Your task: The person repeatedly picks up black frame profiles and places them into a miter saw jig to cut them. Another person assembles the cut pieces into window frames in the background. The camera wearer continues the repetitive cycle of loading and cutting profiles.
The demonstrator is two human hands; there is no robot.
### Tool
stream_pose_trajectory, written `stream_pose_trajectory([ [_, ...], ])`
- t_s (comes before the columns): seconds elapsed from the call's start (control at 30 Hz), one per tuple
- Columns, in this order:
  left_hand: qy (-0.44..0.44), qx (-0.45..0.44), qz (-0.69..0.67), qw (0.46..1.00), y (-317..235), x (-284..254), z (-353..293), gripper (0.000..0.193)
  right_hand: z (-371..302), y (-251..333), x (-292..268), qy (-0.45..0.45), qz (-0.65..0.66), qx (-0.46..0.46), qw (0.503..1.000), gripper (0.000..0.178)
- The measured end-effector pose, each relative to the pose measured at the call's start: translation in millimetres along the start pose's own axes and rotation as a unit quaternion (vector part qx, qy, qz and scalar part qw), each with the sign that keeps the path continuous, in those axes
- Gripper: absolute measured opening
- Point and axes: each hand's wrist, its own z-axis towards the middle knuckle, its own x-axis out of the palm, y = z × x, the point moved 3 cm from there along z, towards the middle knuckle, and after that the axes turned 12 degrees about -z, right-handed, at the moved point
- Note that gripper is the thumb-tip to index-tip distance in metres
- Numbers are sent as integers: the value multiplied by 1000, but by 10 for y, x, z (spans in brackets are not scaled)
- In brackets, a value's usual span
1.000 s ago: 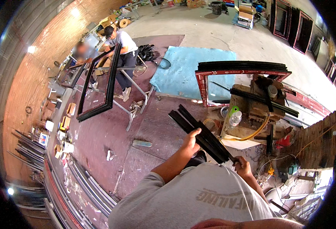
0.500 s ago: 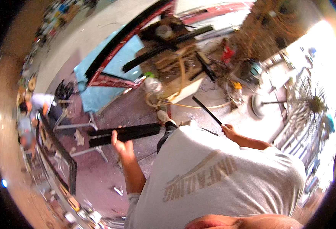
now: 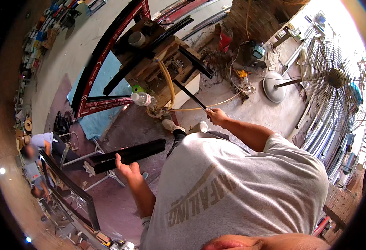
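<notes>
My left hand (image 3: 129, 170) grips a bundle of black frame profiles (image 3: 143, 151), held level out to the left. In my right hand (image 3: 217, 117) is one end of a thin black strip (image 3: 194, 98), its fingers closed round it. The strip slants away from me, and its far end overlaps the low wooden workbench (image 3: 191, 89); whether it touches cannot be told. On that bench lie a short black bar (image 3: 196, 61), a long black bar (image 3: 166, 38) and a pale round tub (image 3: 136, 39). A clear plastic bottle (image 3: 143, 99) stands at the bench's near left corner.
A large red-and-black frame (image 3: 92, 71) leans beyond the bench, over a blue sheet (image 3: 93, 125). A yellow hose (image 3: 208, 109) crosses the floor. At right stands a big fan (image 3: 332, 79). Two people work at far left by a black frame (image 3: 72, 183).
My right hand has swung left and forward, bringing the strip's far end over the bench. The profiles in my left hand have shifted slightly left and lower. My view has turned.
</notes>
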Motion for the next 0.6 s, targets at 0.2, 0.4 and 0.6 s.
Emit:
stream_pose_trajectory([
  [0.2,21,-23,6,999,-16,-133,67,37,151,584,14,-4,56,-64,996,43],
  [0.4,20,-5,7,1000,-21,-72,13,37,16,835,-101,-49,27,-93,994,40],
  [0.6,11,-7,12,1000,0,-8,-10,35,414,780,-19,-79,-2,-114,990,39],
])
